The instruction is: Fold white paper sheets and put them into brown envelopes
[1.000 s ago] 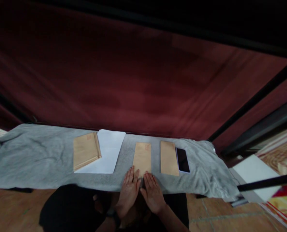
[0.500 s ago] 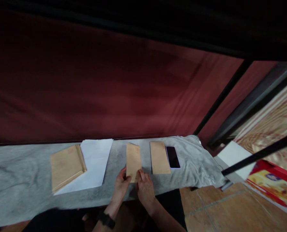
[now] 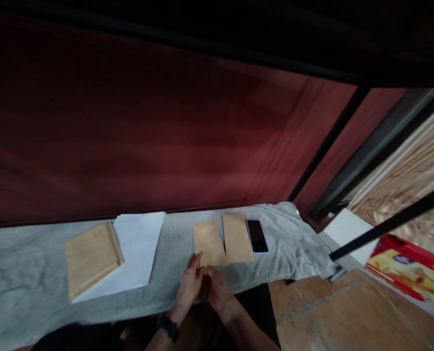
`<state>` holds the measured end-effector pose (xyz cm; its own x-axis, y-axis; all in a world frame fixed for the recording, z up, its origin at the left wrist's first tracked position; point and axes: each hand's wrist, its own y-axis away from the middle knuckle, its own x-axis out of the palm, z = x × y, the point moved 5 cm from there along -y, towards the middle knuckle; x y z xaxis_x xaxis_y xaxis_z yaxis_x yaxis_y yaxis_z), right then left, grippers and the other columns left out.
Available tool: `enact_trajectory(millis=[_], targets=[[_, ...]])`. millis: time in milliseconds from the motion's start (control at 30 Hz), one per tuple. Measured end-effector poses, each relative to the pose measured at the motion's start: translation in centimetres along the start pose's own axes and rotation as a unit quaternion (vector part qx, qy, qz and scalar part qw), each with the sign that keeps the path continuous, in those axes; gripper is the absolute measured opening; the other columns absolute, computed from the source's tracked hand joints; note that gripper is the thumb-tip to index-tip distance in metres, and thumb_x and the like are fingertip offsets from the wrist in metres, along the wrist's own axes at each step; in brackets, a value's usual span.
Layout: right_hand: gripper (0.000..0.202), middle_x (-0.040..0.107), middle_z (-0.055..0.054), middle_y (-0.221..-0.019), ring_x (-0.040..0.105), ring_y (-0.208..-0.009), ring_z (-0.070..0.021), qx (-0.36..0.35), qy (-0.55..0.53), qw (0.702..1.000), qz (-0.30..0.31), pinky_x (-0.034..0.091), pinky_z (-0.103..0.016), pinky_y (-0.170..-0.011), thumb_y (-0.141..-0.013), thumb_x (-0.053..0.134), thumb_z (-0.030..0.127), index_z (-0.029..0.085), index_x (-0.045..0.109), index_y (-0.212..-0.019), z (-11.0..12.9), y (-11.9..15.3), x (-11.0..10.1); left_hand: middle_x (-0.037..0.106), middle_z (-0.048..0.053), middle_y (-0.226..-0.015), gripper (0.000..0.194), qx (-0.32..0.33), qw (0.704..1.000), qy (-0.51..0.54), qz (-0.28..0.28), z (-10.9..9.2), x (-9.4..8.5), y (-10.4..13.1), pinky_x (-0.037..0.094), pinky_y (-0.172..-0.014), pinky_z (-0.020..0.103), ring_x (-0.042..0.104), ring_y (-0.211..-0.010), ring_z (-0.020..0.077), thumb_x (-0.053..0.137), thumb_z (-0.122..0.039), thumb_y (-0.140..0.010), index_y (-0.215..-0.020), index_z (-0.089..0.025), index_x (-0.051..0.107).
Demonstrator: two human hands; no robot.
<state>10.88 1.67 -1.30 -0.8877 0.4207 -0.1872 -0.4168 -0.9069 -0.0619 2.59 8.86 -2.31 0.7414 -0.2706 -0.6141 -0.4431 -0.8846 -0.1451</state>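
Note:
A brown paper envelope (image 3: 208,241) lies slightly turned on the grey cloth in front of me. My left hand (image 3: 190,280) grips its near left corner, fingers over the edge. At the near edge, my right hand (image 3: 217,288) is closed with its fingertips pinched on the envelope's border, close to the left fingertips. Part of that edge is hidden behind the fingers. Just to the right, a second brown envelope (image 3: 237,239) lies flat, its left side next to the first one. A dark-screened phone (image 3: 257,236) rests beside it.
On the left, a stack of brown envelopes (image 3: 92,256) partly covers white paper sheets (image 3: 140,248). The grey cloth (image 3: 290,243) covers the narrow surface, backed by a dark red panel (image 3: 165,146). At right are a black bar (image 3: 392,222) and a red-yellow box (image 3: 406,273).
The envelope in my hands has turned and now shows a wider face, its near end shifted right towards the second envelope. My hands have drawn closer together at its near edge.

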Motion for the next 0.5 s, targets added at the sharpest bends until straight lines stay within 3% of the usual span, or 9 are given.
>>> enact_trajectory(millis=[133,233,333,433,500], targets=[[0.047,0.077,-0.014,-0.096,0.075,-0.085,-0.025,0.045,-0.066,0.996,0.026,0.06,-0.038,-0.071,-0.102,0.028,0.037,0.018,0.071,-0.106,-0.5,0.9,-0.6,0.067,0.008,-0.126,0.049,-0.003,1.0,0.007,-0.002,0.9,-0.4,-0.2,0.049,-0.107,0.042,0.063,-0.12,0.0226,0.05,-0.009,-0.078,-0.122,-0.023,0.065],[0.041,0.076,-0.013,-0.105,0.074,-0.094,-0.0247,0.115,-0.14,0.98,0.088,0.06,-0.039,-0.076,-0.101,0.035,0.04,0.02,0.071,-0.109,-0.9,1.8,-1.5,0.068,0.008,-0.122,0.053,-0.009,1.0,-0.01,-0.011,0.9,-1.1,-0.4,0.051,-0.104,0.04,0.065,-0.115,0.0222,0.05,-0.005,-0.074,-0.123,-0.021,0.065],[0.045,0.076,-0.013,-0.105,0.074,-0.091,-0.0251,0.156,-0.107,0.976,0.111,0.061,-0.041,-0.077,-0.1,0.04,0.048,0.017,0.07,-0.114,-1.0,2.2,-2.8,0.066,0.009,-0.124,0.054,-0.005,0.998,-0.068,-0.008,0.8,-1.3,0.2,0.052,-0.103,0.037,0.065,-0.114,0.0211,0.048,-0.004,-0.076,-0.126,-0.019,0.064],[0.045,0.069,-0.013,-0.126,0.067,-0.114,-0.0261,0.025,0.108,0.993,0.039,0.056,-0.046,-0.096,-0.102,0.036,0.044,0.019,0.066,-0.125,0.1,1.7,-4.5,0.064,0.011,-0.129,0.051,0.015,0.988,-0.15,-0.021,0.0,-1.3,1.0,0.051,-0.102,0.042,0.062,-0.118,0.0243,0.047,-0.008,-0.083,-0.131,-0.02,0.061],[0.045,0.056,-0.011,-0.144,0.051,-0.134,-0.0251,-0.094,0.27,0.958,0.026,0.044,-0.047,-0.112,-0.102,0.037,0.037,0.021,0.057,-0.138,0.8,2.0,-4.5,0.058,0.013,-0.139,0.049,0.045,0.979,-0.193,-0.04,-0.9,-1.0,1.0,0.048,-0.104,0.047,0.055,-0.127,0.0277,0.044,-0.013,-0.09,-0.138,-0.021,0.056]])
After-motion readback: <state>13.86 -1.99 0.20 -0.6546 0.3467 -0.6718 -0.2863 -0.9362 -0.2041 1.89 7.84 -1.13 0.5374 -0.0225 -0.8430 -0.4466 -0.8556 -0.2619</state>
